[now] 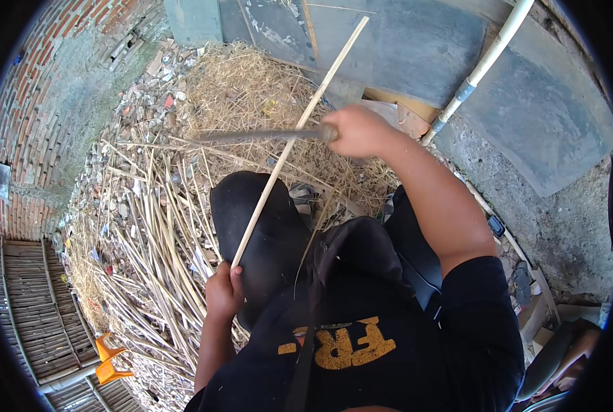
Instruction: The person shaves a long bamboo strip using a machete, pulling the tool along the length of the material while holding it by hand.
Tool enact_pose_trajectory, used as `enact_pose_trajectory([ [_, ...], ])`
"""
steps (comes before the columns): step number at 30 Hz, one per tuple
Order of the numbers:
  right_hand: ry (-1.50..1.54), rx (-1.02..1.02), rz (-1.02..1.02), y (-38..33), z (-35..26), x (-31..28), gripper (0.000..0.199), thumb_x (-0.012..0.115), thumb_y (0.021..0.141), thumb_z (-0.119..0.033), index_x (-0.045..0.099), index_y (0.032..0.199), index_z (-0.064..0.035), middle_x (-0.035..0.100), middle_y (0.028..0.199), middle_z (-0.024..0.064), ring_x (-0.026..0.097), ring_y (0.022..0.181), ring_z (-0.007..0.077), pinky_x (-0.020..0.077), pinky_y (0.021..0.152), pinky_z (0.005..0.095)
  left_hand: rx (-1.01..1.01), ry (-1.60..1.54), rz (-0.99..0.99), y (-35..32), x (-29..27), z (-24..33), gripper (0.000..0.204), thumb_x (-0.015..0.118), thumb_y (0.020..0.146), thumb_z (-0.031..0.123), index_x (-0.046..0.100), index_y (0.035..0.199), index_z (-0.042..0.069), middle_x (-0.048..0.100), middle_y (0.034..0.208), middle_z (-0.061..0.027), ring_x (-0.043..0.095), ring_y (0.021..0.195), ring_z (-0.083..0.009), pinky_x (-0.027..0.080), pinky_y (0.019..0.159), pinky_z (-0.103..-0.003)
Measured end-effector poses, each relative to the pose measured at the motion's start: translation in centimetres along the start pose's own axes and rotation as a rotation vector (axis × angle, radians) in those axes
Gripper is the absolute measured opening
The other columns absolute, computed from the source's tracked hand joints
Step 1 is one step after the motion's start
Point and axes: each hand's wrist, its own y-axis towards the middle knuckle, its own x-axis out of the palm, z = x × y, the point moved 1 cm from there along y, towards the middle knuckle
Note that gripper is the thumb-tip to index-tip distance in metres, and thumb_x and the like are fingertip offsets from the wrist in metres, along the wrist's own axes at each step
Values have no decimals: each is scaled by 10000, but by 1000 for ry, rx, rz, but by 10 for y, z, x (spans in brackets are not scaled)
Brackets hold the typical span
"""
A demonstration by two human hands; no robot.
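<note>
Stick (308,112), pale and straight, slants from the upper middle of the frame down to the lower left of centre, across the dark trousers (272,233) at the knee. Left hand (224,290) has its fingers wrapped around the lower end, thumb along the side, beside the thigh. Right hand (358,130), above and right of centre, has its fingers closed around the handle of a long knife (265,135). The dark blade points left, nearly level, and crosses the stick above the middle of the frame; whether the two touch is hard to tell.

Loose strips (162,268) lie heaped left of centre and toward the lower left, many running lengthwise down the frame. Straw (241,86) spreads over rubble (159,86) at the upper middle. Brick wall (42,113) fills the upper left, with a slatted panel (35,302) below it and an orange object (111,371) just beside that panel. Grey sheets (416,48) and a pale pole (481,69) stand at the upper right.
</note>
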Motion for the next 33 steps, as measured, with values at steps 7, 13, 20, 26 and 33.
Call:
enact_pose_trajectory([
  [7, 132, 210, 92, 14, 52, -7, 297, 657, 738, -198, 702, 985, -39, 698, 928, 214, 665, 881, 372, 532, 813, 445, 34, -10, 40, 8, 0, 9, 339, 529, 1008, 311, 506, 823, 27, 574, 632, -251, 588, 638, -491, 442, 562, -529],
  [13, 106, 119, 66, 3, 17, -2, 235, 663, 745, -198, 711, 934, -68, 699, 889, 182, 678, 885, 340, 540, 806, 443, 1, -1, 0, 1, -5, 6, 361, 521, 1014, 323, 501, 811, 25, 570, 629, -248, 584, 633, -491, 436, 552, -516],
  [20, 123, 196, 127, 17, 64, 7, 284, 650, 749, -230, 691, 953, -37, 701, 902, 198, 674, 882, 369, 525, 813, 467, 65, -69, -24, 16, -10, 14, 380, 501, 1027, 330, 501, 807, 20, 557, 612, -242, 568, 603, -484, 422, 536, -504],
  [26, 184, 48, 48, 6, 24, -3, 255, 643, 747, -216, 677, 926, -38, 697, 913, 203, 665, 872, 382, 518, 806, 483, 20, -74, -59, 4, -8, -1, 391, 502, 1028, 328, 498, 796, 14, 556, 607, -237, 567, 597, -475, 419, 536, -491],
  [33, 115, 189, 119, 18, 65, -1, 309, 651, 753, -214, 697, 1026, -77, 707, 959, 192, 669, 903, 376, 528, 820, 470, 44, -155, -44, 15, -8, 13, 394, 483, 1036, 313, 486, 783, 11, 554, 598, -225, 567, 582, -457, 417, 535, -478],
])
